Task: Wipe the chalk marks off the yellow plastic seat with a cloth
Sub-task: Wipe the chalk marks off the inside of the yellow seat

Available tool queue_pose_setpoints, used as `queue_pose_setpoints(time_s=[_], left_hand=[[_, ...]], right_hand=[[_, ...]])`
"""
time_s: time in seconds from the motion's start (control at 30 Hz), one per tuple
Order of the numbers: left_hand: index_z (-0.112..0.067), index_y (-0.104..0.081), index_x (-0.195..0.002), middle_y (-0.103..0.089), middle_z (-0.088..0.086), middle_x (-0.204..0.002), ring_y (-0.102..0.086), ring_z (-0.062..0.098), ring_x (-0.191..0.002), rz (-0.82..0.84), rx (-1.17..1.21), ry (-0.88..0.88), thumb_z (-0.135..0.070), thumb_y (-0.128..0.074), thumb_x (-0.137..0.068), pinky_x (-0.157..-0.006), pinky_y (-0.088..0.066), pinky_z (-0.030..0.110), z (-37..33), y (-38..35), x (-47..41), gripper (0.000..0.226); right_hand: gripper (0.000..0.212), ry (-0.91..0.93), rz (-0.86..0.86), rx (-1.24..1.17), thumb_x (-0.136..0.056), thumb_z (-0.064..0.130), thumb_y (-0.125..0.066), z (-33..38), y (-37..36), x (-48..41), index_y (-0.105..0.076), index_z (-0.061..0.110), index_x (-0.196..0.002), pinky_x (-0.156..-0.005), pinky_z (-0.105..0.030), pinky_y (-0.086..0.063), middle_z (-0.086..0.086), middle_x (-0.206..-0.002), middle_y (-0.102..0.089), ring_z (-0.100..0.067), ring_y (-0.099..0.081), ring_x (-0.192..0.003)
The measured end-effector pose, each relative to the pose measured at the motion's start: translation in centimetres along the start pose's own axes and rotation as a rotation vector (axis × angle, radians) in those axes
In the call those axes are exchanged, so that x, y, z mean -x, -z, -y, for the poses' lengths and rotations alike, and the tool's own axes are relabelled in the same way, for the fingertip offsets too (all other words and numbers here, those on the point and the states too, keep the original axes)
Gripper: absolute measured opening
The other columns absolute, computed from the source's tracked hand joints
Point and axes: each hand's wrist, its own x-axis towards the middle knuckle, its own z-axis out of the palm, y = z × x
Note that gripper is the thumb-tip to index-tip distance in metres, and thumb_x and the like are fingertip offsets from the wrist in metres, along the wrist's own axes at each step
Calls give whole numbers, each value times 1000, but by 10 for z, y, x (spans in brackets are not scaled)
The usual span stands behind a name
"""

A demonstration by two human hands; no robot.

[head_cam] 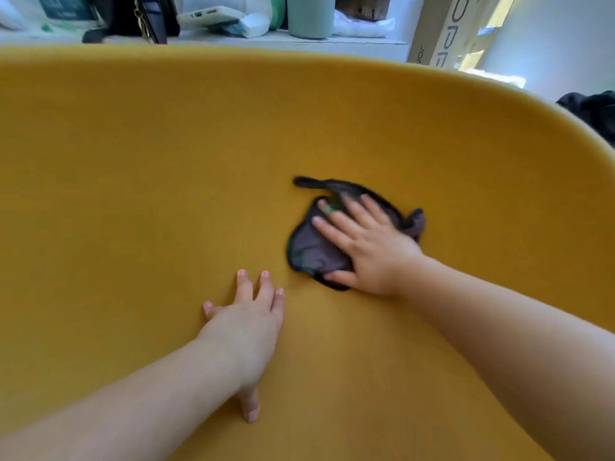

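Observation:
The yellow plastic seat (pixel 139 181) fills most of the view, its curved back rising at the top. A dark grey cloth (pixel 311 249) with black edging lies crumpled right of centre on the seat. My right hand (pixel 364 242) presses flat on the cloth, fingers spread and pointing up-left, covering its right half. My left hand (pixel 248 322) rests flat on the bare seat below and left of the cloth, fingers apart, holding nothing. No chalk marks show on the visible yellow surface.
Behind the seat back stands a white ledge with a pale green cup (pixel 311 15), a white device (pixel 209 15) and a dark bag (pixel 143 18). A cardboard box (pixel 446 31) leans at top right. Dark fabric (pixel 592 111) lies past the seat's right edge.

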Motion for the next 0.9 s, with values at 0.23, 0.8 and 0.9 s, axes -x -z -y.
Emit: queue_pose_setpoints(time_s=[0.23,0.8,0.9], left_hand=[[-10,24,-152,30,14,-159,18,50,-146,-5,-12,0,-56,-93,-48,-104,-38,68,-1,1,2,163],[-14,23,-154,30,11,-159,17,48,-147,-32,-22,36,-62,-92,-42,-103,-42,65,-1,-2,1,167],[-15,23,-154,28,11,-160,16,50,-146,-43,-44,35,-66,-90,-41,-100,-45,63,-1,-3,0,168]], right_hand=[[123,-535,-136,96,-75,93,-37,-72,87,-67,11,21,-162,-119,-70,7,-13,-170,12,-49,11,-153],[92,-461,233,379,-86,85,-5,-63,57,65,14,35,-161,-120,-63,12,-1,-170,20,-46,-4,-155],[98,-596,244,432,-86,80,-27,-97,101,101,1,27,-164,-124,-58,10,-7,-171,8,-41,7,-156]])
